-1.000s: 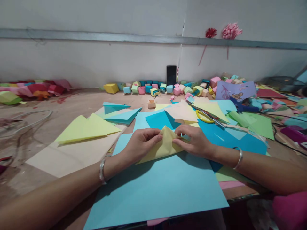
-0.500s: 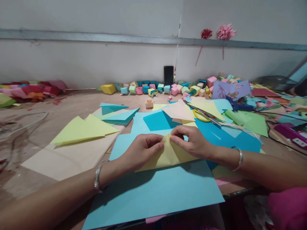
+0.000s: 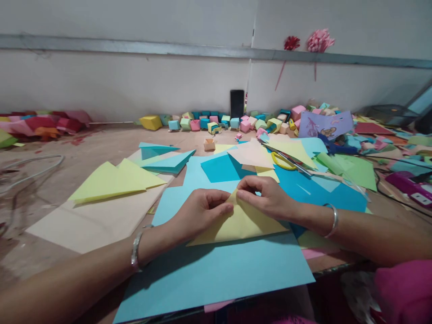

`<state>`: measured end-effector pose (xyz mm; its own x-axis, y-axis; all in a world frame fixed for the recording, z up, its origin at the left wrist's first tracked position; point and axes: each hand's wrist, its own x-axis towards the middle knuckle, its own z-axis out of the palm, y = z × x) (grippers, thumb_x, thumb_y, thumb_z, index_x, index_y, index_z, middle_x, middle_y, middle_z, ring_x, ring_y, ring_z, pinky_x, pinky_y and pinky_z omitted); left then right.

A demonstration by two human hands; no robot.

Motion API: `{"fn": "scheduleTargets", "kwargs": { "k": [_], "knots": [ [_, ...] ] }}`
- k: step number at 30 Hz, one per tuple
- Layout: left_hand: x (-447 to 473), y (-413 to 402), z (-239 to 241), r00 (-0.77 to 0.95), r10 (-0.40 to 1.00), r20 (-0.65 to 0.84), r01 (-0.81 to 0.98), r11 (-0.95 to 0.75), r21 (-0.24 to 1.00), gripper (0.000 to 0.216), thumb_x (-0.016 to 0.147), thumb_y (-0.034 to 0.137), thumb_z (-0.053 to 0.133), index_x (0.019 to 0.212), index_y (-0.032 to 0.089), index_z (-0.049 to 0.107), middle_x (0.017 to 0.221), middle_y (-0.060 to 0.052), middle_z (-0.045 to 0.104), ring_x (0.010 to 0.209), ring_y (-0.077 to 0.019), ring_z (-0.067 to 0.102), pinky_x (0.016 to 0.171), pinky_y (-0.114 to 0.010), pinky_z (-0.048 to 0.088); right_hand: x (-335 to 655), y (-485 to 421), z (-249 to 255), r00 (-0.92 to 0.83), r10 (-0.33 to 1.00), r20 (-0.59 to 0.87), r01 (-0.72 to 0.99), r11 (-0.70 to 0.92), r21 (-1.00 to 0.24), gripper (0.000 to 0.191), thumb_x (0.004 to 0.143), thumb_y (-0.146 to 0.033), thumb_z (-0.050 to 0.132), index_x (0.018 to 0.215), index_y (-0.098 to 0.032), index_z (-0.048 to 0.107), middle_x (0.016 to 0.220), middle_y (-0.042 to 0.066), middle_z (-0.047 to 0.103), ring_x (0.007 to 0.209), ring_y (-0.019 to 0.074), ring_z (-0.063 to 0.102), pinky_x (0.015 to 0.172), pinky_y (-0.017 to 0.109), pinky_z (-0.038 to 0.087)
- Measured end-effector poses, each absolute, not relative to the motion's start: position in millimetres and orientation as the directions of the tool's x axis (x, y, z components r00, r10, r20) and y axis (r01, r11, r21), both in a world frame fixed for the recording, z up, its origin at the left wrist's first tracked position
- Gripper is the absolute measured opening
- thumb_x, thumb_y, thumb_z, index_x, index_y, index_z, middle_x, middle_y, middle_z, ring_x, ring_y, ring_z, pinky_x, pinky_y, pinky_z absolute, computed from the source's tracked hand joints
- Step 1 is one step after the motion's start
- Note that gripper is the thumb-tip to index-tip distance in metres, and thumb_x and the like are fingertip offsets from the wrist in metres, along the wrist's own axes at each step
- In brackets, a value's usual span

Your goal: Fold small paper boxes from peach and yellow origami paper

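Note:
Both my hands hold one folded yellow sheet of paper [image 3: 241, 225], a triangle with its peak between my fingers and its long edge facing me. My left hand [image 3: 204, 211] pinches the left slope with thumb and fingers closed. At the peak, my right hand [image 3: 266, 195] grips the paper between thumb and forefinger. Beneath the triangle lies a large light-blue sheet [image 3: 216, 274] that reaches over the near table edge. Parts of the yellow paper are hidden behind my fingers.
Folded lime-yellow paper [image 3: 114, 182] rests on a pale sheet [image 3: 91, 225] at left. Yellow-handled scissors [image 3: 284, 162] lie beyond my right hand. A phone [image 3: 237, 103] leans on the wall behind small paper boxes [image 3: 204, 122]. A purple power strip [image 3: 410, 189] sits far right.
The yellow triangle's long edge has come slightly lower and shows more on the right. My right hand has shifted a little left at the peak; my left hand has barely moved.

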<state>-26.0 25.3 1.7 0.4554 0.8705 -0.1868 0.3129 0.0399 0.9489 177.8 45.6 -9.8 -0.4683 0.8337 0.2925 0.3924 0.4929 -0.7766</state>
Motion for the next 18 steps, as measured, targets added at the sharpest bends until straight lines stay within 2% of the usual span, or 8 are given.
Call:
{"fn": "scheduleTargets", "kwargs": {
  "k": [4,8,11,14,18],
  "knots": [
    [-26.9,29.1,-3.5,0.474,0.861,-0.183,0.325,0.023,0.946,0.031,0.078,0.037,0.063,0.099,0.015,0.072,0.075,-0.002,0.069,0.065,-0.0142,0.057,0.056,-0.023,0.043,180.7,53.5,-12.0,-0.441,0.832,0.337,0.43,0.525,-0.734,0.015,0.086,-0.027,0.056,0.079,-0.017,0.063,0.071,0.0,0.062,0.063,0.0107,0.051,0.058,0.023,0.039],
    [-30.0,38.3,-7.8,0.362,0.923,-0.128,0.466,-0.06,0.883,0.036,0.074,0.035,0.066,0.103,0.014,0.07,0.062,0.002,0.061,0.054,-0.0109,0.049,0.048,-0.02,0.033,187.1,73.2,-20.2,-0.389,0.841,0.377,0.478,0.533,-0.698,0.015,0.085,-0.026,0.055,0.076,-0.017,0.062,0.068,-0.001,0.061,0.061,0.0104,0.049,0.057,0.023,0.037],
    [-32.7,44.3,-6.3,0.326,0.938,-0.116,0.514,-0.073,0.855,0.038,0.075,0.034,0.065,0.107,0.014,0.068,0.059,0.004,0.058,0.049,-0.0099,0.048,0.046,-0.02,0.034,191.5,88.0,-28.5,-0.376,0.837,0.398,0.511,0.545,-0.664,0.015,0.084,-0.025,0.054,0.072,-0.017,0.059,0.066,-0.001,0.06,0.06,0.0107,0.048,0.057,0.023,0.036],
    [-33.7,46.0,-2.4,0.319,0.94,-0.121,0.544,-0.077,0.836,0.036,0.079,0.035,0.061,0.107,0.014,0.066,0.056,0.006,0.053,0.043,-0.0095,0.048,0.045,-0.021,0.038,194.6,96.7,-35.0,-0.381,0.813,0.441,0.56,0.582,-0.59,0.015,0.084,-0.025,0.053,0.072,-0.018,0.057,0.069,0.0,0.061,0.063,0.012,0.05,0.061,0.024,0.037],
    [-32.5,44.8,0.9,0.315,0.94,-0.131,0.551,-0.069,0.832,0.034,0.083,0.041,0.055,0.102,0.015,0.066,0.054,0.005,0.052,0.043,-0.0102,0.049,0.041,-0.02,0.036,196.2,99.4,-38.1,-0.388,0.8,0.458,0.596,0.597,-0.537,0.015,0.085,-0.024,0.052,0.072,-0.018,0.057,0.071,0.001,0.062,0.065,0.0135,0.052,0.062,0.025,0.037]
  ]
}}
